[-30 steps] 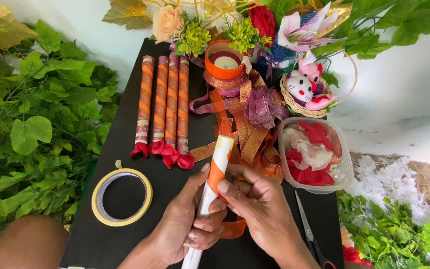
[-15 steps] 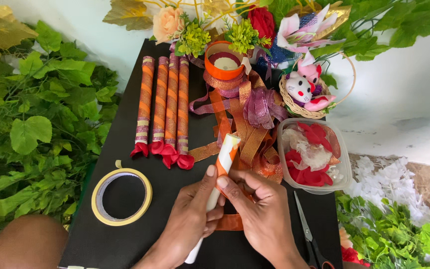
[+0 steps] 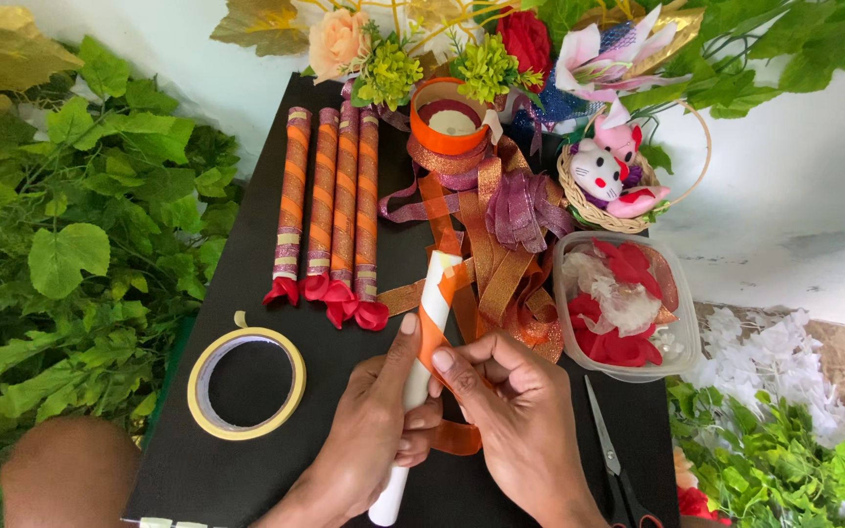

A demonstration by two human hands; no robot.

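While the left hand (image 3: 374, 435) wraps around the white paper roll (image 3: 421, 352) to keep it tilted up over the black table (image 3: 246, 244), the right hand (image 3: 515, 416) pinches the orange ribbon (image 3: 429, 337) tight against it, probably so the spiral doesn't slip. So far the roll is mostly bare white with a couple of orange turns near the top, nothing like the four finished sticks (image 3: 330, 205) lying side by side further back, fully striped with red bows at the ends.
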